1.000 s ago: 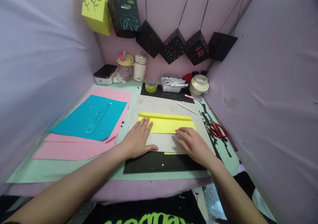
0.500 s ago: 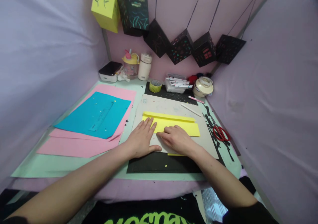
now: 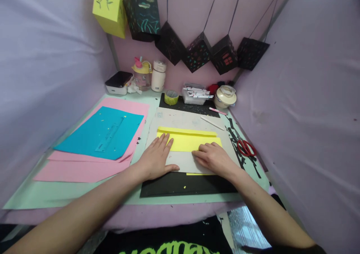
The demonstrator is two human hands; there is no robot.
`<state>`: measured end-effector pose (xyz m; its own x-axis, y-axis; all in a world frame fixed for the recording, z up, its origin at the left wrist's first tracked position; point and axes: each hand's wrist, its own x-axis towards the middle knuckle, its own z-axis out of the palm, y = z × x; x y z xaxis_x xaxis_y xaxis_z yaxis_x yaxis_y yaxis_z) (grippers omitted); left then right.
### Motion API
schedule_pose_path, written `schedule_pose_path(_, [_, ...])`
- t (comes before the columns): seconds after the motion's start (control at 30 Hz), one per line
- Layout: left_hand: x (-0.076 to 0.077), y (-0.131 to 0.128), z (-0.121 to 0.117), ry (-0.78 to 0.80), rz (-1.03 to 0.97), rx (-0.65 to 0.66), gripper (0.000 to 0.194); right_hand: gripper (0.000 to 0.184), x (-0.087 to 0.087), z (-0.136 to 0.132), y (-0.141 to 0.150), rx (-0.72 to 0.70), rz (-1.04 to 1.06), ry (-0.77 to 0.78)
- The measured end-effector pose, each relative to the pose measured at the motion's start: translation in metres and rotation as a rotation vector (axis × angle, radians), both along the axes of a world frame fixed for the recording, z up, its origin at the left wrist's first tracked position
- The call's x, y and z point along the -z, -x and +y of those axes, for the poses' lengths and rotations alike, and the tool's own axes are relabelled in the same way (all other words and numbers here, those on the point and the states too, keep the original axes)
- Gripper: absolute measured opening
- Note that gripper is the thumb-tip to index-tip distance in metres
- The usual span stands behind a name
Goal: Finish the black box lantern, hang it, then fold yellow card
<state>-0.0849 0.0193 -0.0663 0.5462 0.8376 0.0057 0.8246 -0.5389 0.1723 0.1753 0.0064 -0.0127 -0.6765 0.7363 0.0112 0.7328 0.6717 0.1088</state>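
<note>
A folded sheet of yellow paper [image 3: 185, 143] lies on the pale board, a narrow strip along its far edge standing slightly raised. My left hand [image 3: 159, 158] is flat with fingers spread, fingertips pressing on the paper's left part and thumb on the board. At the near folded edge, right of centre, my right hand [image 3: 213, 157] rests with its fingers curled in and the index fingertip against the crease. Nothing shows inside that hand. Below it, a yellow sliver [image 3: 194, 174] peeks out at the board's near edge.
Blue paper [image 3: 84, 134] with a clear ruler [image 3: 111, 134] lies on pink sheets [image 3: 70, 173] at left. Red-handled scissors [image 3: 246, 148] lie among black scraps at right. A white pen [image 3: 212, 123], tape roll [image 3: 171, 97] and marker box [image 3: 194, 100] sit behind. Paper lanterns [image 3: 198, 53] hang above.
My right hand first slid left along the paper's near edge, curling its fingers, then moved back right. My left hand keeps pressing in place. The camera view swung slightly and returned.
</note>
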Motion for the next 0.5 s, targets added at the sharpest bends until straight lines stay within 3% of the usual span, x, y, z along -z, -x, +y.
schedule_pose_path(0.5, [-0.009,-0.002,-0.001,0.042,0.059,-0.012,0.106,0.023,0.002,-0.02,-0.06,0.189,-0.02,-0.039])
